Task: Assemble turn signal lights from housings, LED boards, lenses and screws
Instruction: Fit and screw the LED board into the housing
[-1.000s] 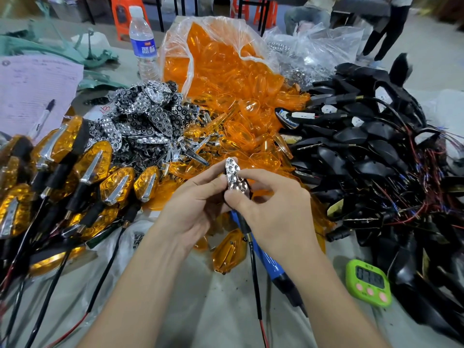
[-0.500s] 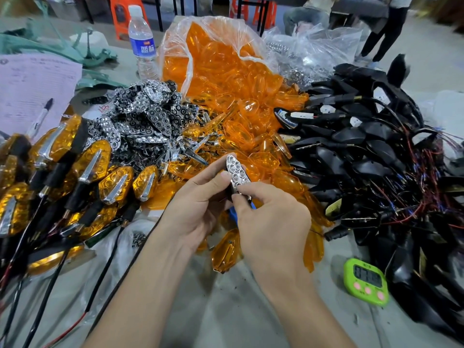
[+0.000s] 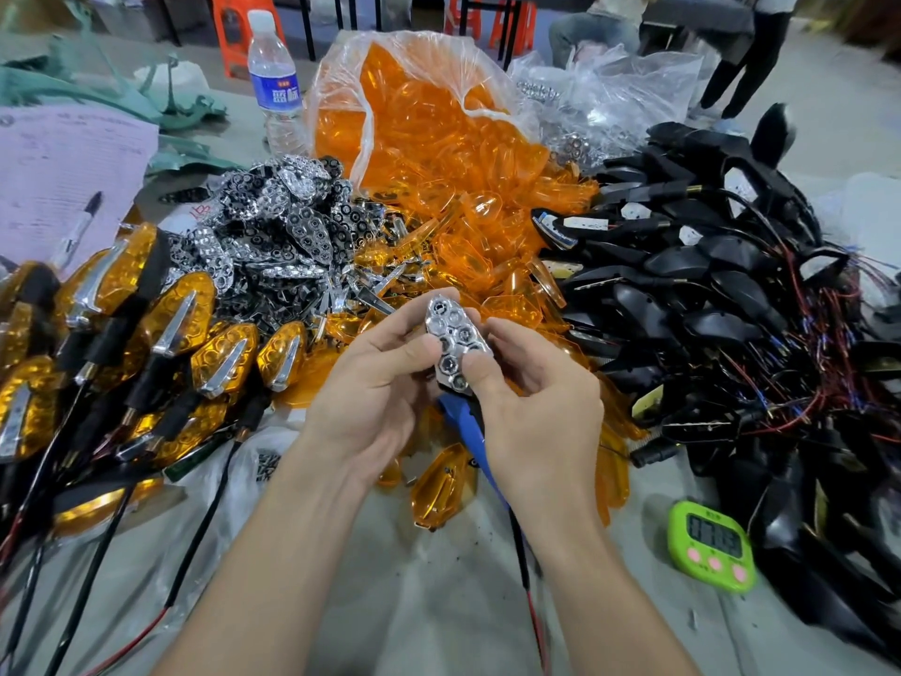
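Reflector: a chrome reflector (image 3: 456, 334) with hexagonal cells, held between both hands above the table, face up toward the camera.
Long axis: runs away from the person, narrow tip far and slightly left, broad end down by the right thumb.
Left hand: the left hand (image 3: 370, 397) pinches the reflector's left edge, thumb on the face, fingers curled beneath.
Right hand: the right hand (image 3: 536, 412) pinches the right side, thumb on the lower cells, index tip on the upper edge.
Under the reflector: whether a housing sits behind it cannot be told; the fingers hide it.
Step, as judged: seating or squaring the reflector before a lens goes on.
Lenses: the orange lenses (image 3: 439, 153) lie straight beyond both hands, nearest ones just past the reflector's tip.
Housings: the black housings (image 3: 707, 295) lie right of the right hand, the nearer hand for them.
Blue tool: a blue tool (image 3: 468, 431) lies under the hands, just below the right thumb.
Finished lights: the finished lights (image 3: 195, 324) lie left of the left hand.
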Motion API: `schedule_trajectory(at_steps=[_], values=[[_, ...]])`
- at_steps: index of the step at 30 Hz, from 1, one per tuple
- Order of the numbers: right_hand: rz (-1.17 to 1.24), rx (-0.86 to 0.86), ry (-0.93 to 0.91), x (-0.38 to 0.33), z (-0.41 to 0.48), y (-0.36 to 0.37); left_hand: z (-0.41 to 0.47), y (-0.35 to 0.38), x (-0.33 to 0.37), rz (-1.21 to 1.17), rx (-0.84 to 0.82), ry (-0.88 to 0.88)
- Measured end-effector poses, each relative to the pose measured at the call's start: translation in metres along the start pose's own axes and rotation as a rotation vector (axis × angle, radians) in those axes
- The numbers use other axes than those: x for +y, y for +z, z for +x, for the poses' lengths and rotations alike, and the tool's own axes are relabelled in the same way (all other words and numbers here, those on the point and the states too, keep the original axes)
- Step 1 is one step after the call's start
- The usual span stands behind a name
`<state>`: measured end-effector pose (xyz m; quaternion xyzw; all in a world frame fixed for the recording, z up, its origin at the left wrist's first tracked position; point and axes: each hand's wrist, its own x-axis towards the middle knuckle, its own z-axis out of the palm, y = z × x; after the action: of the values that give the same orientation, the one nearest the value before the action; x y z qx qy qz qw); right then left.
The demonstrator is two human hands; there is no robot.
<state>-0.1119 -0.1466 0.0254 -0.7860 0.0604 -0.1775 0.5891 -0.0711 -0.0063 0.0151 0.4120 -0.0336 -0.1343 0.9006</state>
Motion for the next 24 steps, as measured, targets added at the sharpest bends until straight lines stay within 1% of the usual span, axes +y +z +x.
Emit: schedule_trajectory(at_steps=[3, 6, 7, 8, 10, 12, 15, 19, 24], values=[[0.047, -0.076, 0.056, 0.002, 0.006, -0.002, -0.001, 0.005, -0.003, 0.130, 0.006, 0.067], [0.049, -0.099, 0.074, 0.003, 0.012, -0.005, 0.000, 0.009, -0.004, 0.435, 0.080, 0.131], [0.064, -0.091, 0.085, 0.004, 0.013, -0.005, 0.000, 0.010, -0.003, 0.520, 0.092, 0.139], [0.107, -0.083, 0.108, 0.006, 0.013, -0.006, 0.001, 0.010, -0.003, 0.555, 0.092, 0.135], [0.187, -0.072, 0.145, 0.009, 0.013, -0.004, 0.000, 0.014, -0.003, 0.466, 0.085, 0.064], [0.215, -0.057, 0.147, 0.009, 0.009, 0.000, -0.001, 0.020, -0.005, 0.399, 0.133, 0.044], [0.294, -0.056, 0.165, 0.008, 0.004, 0.006, 0.001, 0.024, -0.008, 0.425, 0.219, 0.122], [0.364, -0.092, 0.151, 0.003, 0.005, 0.004, 0.000, 0.026, -0.002, 0.446, 0.205, 0.184], [0.361, -0.055, 0.146, 0.000, 0.008, 0.002, -0.003, 0.029, -0.002, 0.491, 0.184, 0.228]])
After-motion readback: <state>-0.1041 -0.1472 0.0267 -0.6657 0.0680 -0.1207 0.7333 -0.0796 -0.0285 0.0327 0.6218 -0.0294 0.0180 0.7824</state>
